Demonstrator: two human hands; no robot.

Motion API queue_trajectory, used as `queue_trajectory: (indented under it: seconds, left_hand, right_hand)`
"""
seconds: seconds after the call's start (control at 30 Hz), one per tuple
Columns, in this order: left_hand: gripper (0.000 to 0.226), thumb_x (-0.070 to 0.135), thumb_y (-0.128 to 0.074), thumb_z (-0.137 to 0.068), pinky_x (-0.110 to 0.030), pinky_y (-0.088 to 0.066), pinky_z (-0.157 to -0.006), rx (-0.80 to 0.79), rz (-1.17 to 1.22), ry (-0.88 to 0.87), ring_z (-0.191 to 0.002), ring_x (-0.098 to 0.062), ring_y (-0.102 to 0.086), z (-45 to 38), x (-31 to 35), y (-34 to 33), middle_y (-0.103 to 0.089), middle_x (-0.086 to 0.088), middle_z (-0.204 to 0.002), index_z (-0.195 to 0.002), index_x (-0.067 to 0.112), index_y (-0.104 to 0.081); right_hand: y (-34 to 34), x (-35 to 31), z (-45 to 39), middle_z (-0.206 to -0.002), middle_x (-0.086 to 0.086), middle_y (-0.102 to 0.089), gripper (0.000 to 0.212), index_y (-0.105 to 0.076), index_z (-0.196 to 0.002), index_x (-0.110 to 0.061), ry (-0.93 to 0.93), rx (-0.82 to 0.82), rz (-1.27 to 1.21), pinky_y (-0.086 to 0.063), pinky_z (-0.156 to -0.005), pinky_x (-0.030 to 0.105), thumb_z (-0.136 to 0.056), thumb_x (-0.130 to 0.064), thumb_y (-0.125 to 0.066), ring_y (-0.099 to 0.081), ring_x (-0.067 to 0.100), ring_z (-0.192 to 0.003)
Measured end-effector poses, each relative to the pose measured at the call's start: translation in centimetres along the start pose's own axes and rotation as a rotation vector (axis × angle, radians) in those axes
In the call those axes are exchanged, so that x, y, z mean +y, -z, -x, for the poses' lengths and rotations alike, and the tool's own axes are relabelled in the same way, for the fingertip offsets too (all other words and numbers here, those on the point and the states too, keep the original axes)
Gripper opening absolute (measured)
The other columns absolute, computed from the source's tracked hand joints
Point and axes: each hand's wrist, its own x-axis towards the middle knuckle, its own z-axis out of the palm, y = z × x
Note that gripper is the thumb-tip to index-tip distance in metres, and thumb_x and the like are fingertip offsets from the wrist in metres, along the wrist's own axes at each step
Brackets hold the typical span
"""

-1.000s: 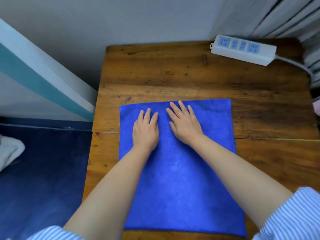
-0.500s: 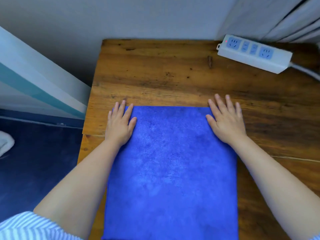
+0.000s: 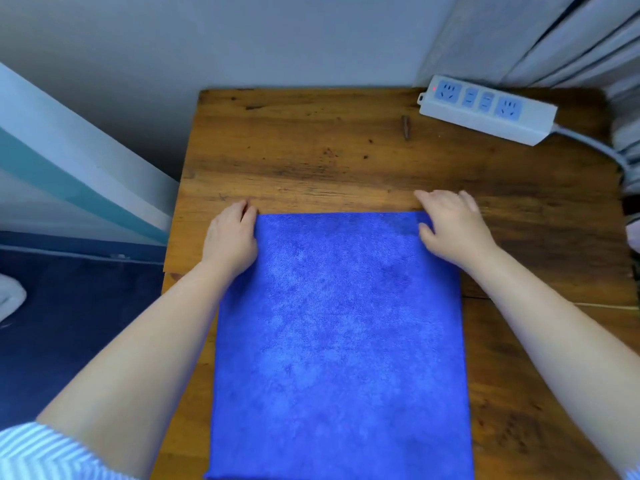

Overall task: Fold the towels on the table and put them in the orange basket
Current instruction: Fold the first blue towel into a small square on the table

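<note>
towel: the blue towel lies flat on the wooden counter, spread from its middle down to the near edge; the far edge is straight and square.
handling: i judge it soft, light and limp, with a fuzzy surface that does not slip much on wood. it will sag if lifted by one point, so the two far corners are the good places to take hold, thumb on top and fingers under.
left hand: the left hand is at the far left corner, fingers curled down at the edge. it seems to pinch the corner, but the grip itself is hidden.
right hand: the right hand is at the far right corner, thumb on the cloth and fingers bent over the edge, apparently pinching it.
step: probably the start of a fold, far edge toward the near one.
basket: the orange basket is not in view.
around: a white power strip lies at the far right of the counter, well apart from the towel.
</note>
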Motion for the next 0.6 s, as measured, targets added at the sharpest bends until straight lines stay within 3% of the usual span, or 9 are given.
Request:
queue_trajectory:
  seconds: [0.1,0.27,0.47,0.6]
  left_hand:
    - [0.044,0.002,-0.048,-0.082,-0.041,-0.035,-0.095,-0.005,-0.14,0.024,-0.113,-0.038,-0.046,-0.3,0.2,0.5,-0.049,-0.02,-0.127,-0.126,0.004,-0.046]
    - [0.031,0.004,-0.045,-0.086,-0.038,-0.038,-0.092,-0.043,-0.224,0.045,-0.115,-0.032,-0.044,0.3,0.5,1.6,-0.051,-0.015,-0.122,-0.115,0.006,-0.056]
    - [0.024,0.002,-0.048,-0.086,-0.035,-0.041,-0.077,0.036,-0.217,0.025,-0.108,-0.03,-0.047,4.5,-0.5,3.8,-0.055,-0.012,-0.114,-0.109,0.008,-0.053]
    - [0.02,0.001,-0.045,-0.086,-0.033,-0.034,-0.064,0.059,-0.184,-0.019,-0.105,-0.031,-0.049,8.9,-1.7,4.1,-0.057,-0.012,-0.11,-0.105,0.007,-0.05]
  right_hand:
    - [0.2,-1.7,-0.9,-0.122,0.012,-0.051,0.047,-0.045,-0.128,-0.011,-0.053,-0.067,0.132,-0.033,-0.096,0.041,-0.081,-0.004,-0.049,-0.045,0.031,-0.114]
    - [1.1,-2.7,-0.9,-0.103,0.008,-0.058,0.024,-0.061,-0.1,-0.011,-0.12,-0.113,0.284,-0.033,-0.09,0.039,-0.082,-0.004,-0.047,-0.049,0.027,-0.104]
    - [2.5,-3.5,3.2,-0.096,0.01,-0.059,0.021,-0.067,-0.093,-0.008,-0.141,0.099,0.232,-0.036,-0.086,0.037,-0.082,-0.002,-0.05,-0.05,0.029,-0.098]
    - [3.1,-4.2,7.8,-0.101,0.014,-0.062,0.022,-0.066,-0.099,-0.003,-0.118,0.17,0.206,-0.044,-0.079,0.037,-0.084,0.0,-0.05,-0.052,0.031,-0.097]
